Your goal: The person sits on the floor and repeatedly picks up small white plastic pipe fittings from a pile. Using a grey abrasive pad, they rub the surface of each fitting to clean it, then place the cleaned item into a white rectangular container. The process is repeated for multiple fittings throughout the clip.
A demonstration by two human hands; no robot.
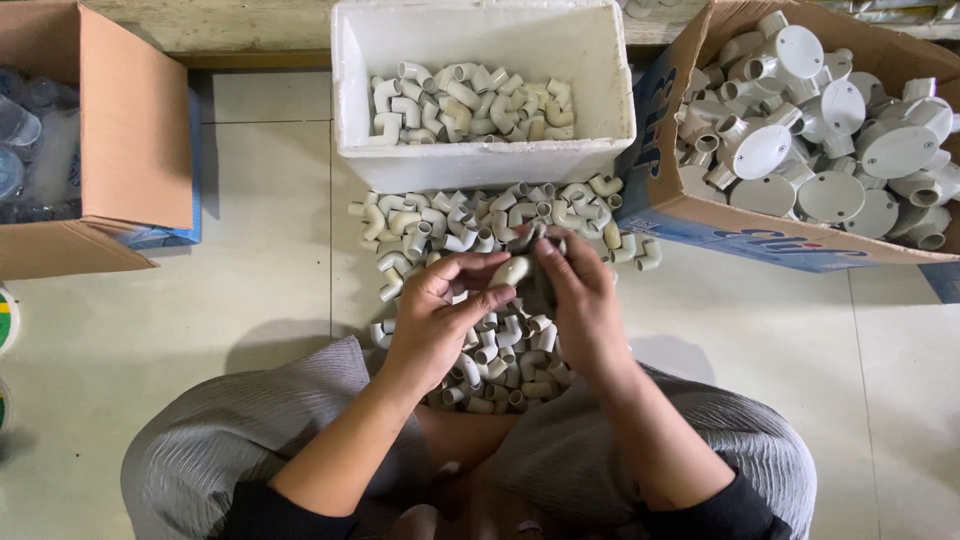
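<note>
The room was evenly and softly lit, daylight-like, with no hard glare anywhere. Light seemed to fall from above and a little ahead, since a faint shadow pooled on the tiled floor (260,300) around the person's knees and beneath the hands. The white foam box (483,150) was the brightest thing, close to washed out along its rim, and its inner wall was shaded. The open cardboard box (130,130) on the left threw a dim shadow beside it. The picture was sharp in the middle; straight edges bowed slightly near the corners.
</note>
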